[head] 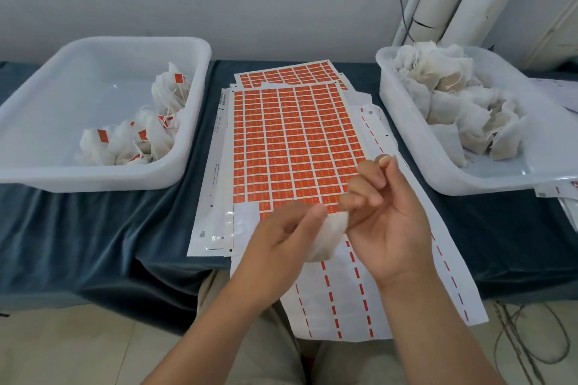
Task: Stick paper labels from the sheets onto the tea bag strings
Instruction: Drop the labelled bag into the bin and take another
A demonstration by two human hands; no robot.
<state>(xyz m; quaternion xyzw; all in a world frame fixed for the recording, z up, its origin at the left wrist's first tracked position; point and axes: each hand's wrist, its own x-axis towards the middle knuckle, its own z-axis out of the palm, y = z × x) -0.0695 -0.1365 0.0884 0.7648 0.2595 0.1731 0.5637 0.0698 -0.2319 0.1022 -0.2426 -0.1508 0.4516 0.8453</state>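
Observation:
A sheet of orange labels point(294, 141) lies in the middle of the table, with a few labels gone from its near left corner. Just above its near edge I hold a white tea bag point(328, 236) between both hands. My left hand point(278, 237) grips the bag from the left. My right hand point(384, 222) pinches at the bag's top corner, its other fingers raised; whether it holds the string I cannot tell.
A white tub point(194, 94) on the left holds labelled tea bags point(140, 137). A white tub point(406, 122) on the right holds unlabelled tea bags point(453, 97). Used backing sheets point(353, 294) hang over the table's near edge. The table wears a dark blue cloth point(93, 228).

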